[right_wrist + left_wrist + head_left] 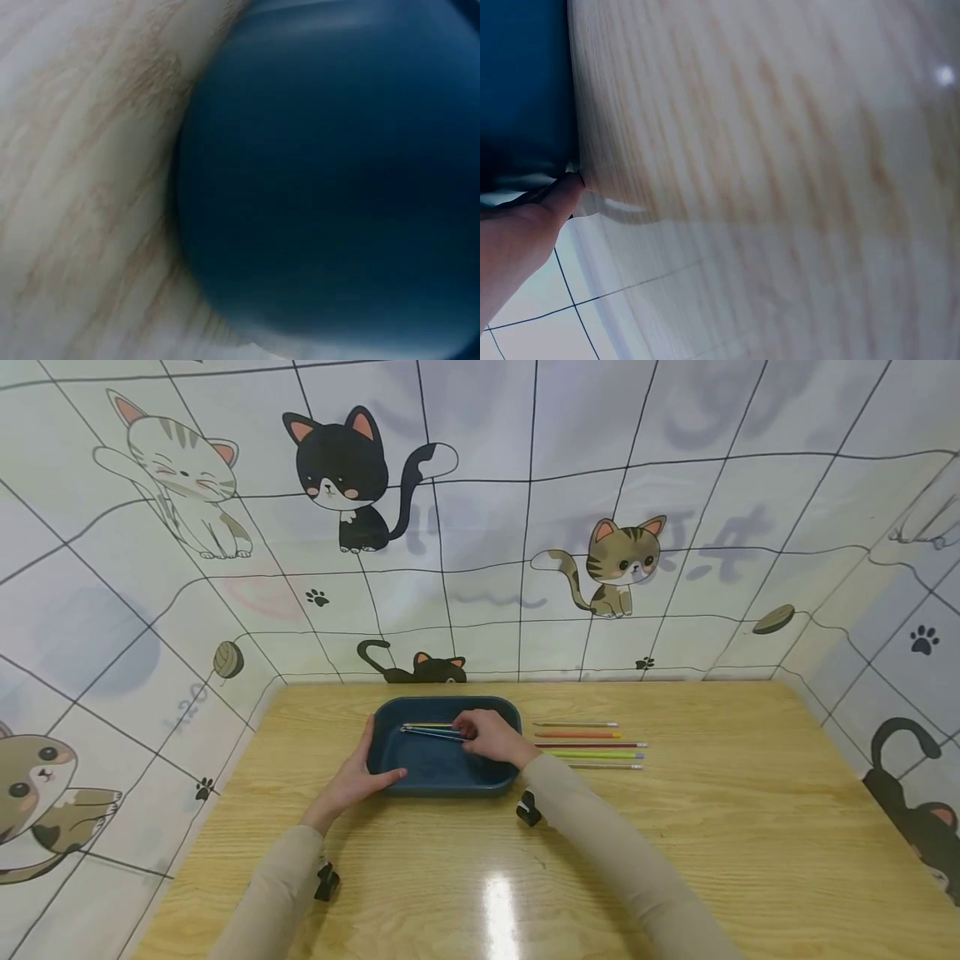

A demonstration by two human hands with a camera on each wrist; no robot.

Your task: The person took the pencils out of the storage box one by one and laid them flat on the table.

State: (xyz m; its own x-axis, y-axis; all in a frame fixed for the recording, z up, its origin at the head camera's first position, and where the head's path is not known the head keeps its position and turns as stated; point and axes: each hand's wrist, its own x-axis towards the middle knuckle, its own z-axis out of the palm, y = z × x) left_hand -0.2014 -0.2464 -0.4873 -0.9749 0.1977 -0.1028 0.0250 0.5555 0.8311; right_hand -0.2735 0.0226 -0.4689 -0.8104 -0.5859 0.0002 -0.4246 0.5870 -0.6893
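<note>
A dark blue rectangular tray [442, 789] stands on the wooden table. My left hand [360, 774] holds its front left corner, thumb over the rim and fingers along the left side; part of that hand [525, 232] shows beside the tray wall [525, 75] in the left wrist view. Reaching in from the right, my right hand [491, 737] has curled fingers at the right ends of a few thin pencils [431, 732] inside the tray. Those ends are hidden by the hand. Only the tray wall [322, 180] and table appear, blurred, in the right wrist view.
To the right of the tray several pencils lie side by side, among them an orange pencil [577, 735] and a dark red pencil [600, 745]. The wooden table [750, 827] meets a cat-patterned wall covering [487, 602] at the back and sides.
</note>
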